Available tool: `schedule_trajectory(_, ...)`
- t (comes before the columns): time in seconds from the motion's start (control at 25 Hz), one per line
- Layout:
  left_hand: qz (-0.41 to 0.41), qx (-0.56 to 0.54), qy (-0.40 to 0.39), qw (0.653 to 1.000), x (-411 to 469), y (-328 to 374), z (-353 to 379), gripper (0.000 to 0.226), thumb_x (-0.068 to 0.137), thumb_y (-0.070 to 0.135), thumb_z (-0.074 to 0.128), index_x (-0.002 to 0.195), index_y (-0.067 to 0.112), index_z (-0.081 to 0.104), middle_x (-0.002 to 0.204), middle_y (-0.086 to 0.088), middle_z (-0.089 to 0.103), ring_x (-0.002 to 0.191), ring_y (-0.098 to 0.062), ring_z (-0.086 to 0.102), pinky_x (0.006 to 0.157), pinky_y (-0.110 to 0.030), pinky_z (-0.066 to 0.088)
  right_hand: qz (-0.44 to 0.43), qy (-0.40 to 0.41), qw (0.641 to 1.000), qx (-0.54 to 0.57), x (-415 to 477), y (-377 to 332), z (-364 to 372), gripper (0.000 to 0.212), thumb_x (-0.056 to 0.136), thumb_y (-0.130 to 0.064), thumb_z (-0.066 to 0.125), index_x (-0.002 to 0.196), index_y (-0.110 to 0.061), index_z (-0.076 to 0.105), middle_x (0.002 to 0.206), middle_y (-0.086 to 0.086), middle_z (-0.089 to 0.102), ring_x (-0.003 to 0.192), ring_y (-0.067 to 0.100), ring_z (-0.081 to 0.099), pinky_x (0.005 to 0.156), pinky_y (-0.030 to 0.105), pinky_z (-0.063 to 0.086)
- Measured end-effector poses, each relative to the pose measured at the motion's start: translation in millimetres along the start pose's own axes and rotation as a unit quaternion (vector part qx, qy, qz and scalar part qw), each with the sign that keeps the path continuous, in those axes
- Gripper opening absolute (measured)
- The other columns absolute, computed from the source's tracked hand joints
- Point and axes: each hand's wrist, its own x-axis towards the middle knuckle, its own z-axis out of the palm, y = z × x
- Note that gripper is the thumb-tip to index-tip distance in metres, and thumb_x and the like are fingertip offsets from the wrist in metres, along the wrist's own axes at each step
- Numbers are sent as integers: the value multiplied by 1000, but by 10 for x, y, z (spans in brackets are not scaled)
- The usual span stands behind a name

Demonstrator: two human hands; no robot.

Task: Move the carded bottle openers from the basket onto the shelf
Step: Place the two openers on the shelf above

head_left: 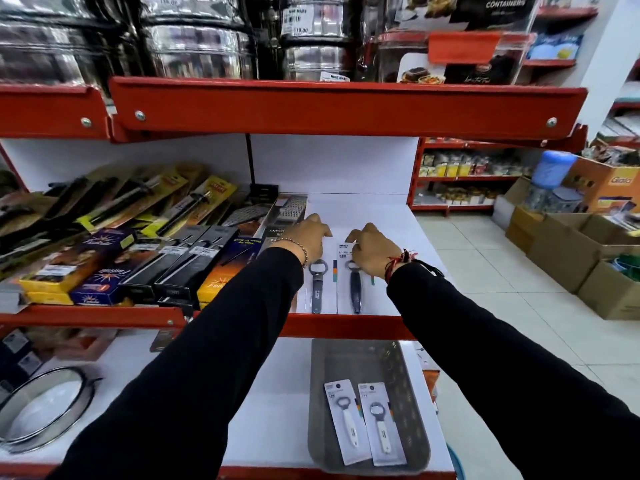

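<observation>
Two hands, left hand (308, 239) and right hand (372, 251), cover carded openers' (356, 289) tops; fingers' grip unclear.

Two carded bottle openers (337, 285) lie side by side on the middle shelf (363, 209), near its front edge. The left hand (306, 239) rests on the top of the left card and the right hand (372, 251) on the top of the right one. Boxed kitchen tools (138, 258) fill the shelf to their left (graters (277, 211) lie just beside the left hand). On the lower shelf, nearer and to the right, sits the basket (408, 358), with two more carded openers (365, 424) lying side by side in its near part.
</observation>
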Motion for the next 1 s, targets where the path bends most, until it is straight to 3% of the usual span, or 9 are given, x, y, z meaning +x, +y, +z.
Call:
schedule_trajectory(0.16, -17, 139, -38, 989, -10, 102, 119, 52, 91, 7, 49, 142, 13, 48, 143, -7, 49, 134, -24, 50, 126, -48, 6, 13, -11, 999, -52, 5, 74, 145, 44, 91, -19, 43, 134, -21, 53, 132, 7, 57, 114, 31, 61, 93, 39, 47)
schedule_trajectory(0.28, -38, 178, -77, 980, -65, 153, 294, 52, 88, 16, 52, 140, 14, 47, 134, -6, 61, 129, -24, 56, 126, -51, 0, 32, -41, 996, -71, -28, 162, 248, 51, 90, -22, 41, 141, -21, 42, 118, 8, 70, 110, 31, 63, 89, 39, 40)
schedule_trajectory(0.36, -51, 173, -91, 979, -132, 183, 363, 51, 87, 15, 49, 138, 15, 47, 126, -7, 67, 125, -27, 59, 125, -50, 2, 35, -45, 996, -70, -68, 225, 285, 52, 91, -24, 39, 143, -21, 39, 115, 6, 72, 111, 31, 63, 88, 38, 37)
schedule_trajectory(0.48, -48, 173, -76, 981, -261, 193, 359, 48, 89, 17, 44, 136, 16, 48, 122, -10, 69, 125, -28, 57, 125, -49, 7, 22, -5, 999, -45, -207, 269, 225, 47, 96, -29, 38, 142, -20, 41, 129, 4, 66, 120, 31, 59, 97, 41, 40)
schedule_trajectory(0.6, -28, 138, 18, 990, -489, 222, 306, 46, 93, 19, 42, 138, 18, 49, 124, -8, 67, 123, -28, 58, 121, -46, 24, 1, 80, 996, -25, -499, 247, 101, 43, 98, -32, 40, 139, -20, 45, 131, 6, 63, 121, 33, 54, 97, 44, 43)
schedule_trajectory(0.68, -1, 109, 116, 987, -698, 284, 275, 42, 97, 24, 40, 137, 21, 53, 129, -6, 65, 120, -27, 60, 107, -42, 40, -11, 138, 990, -5, -734, 195, 44, 40, 97, -31, 42, 135, -20, 50, 124, 6, 65, 117, 33, 54, 92, 44, 44)
schedule_trajectory(0.8, 51, 88, 194, 976, -1026, 397, 271, 37, 98, 28, 37, 126, 23, 61, 122, -2, 66, 110, -24, 63, 92, -38, 46, -32, 191, 981, 23, -1172, 126, 28, 33, 97, -30, 42, 125, -21, 57, 112, 4, 66, 108, 28, 55, 87, 42, 46)
schedule_trajectory(1.0, 91, 8, 192, 977, -1543, 579, 453, 34, 99, 32, 34, 115, 20, 61, 111, -3, 65, 101, -25, 61, 85, -40, 52, -70, 133, 988, 42, -1894, 179, 225, 24, 98, -33, 39, 109, -23, 58, 100, 0, 63, 94, 21, 57, 79, 41, 50)
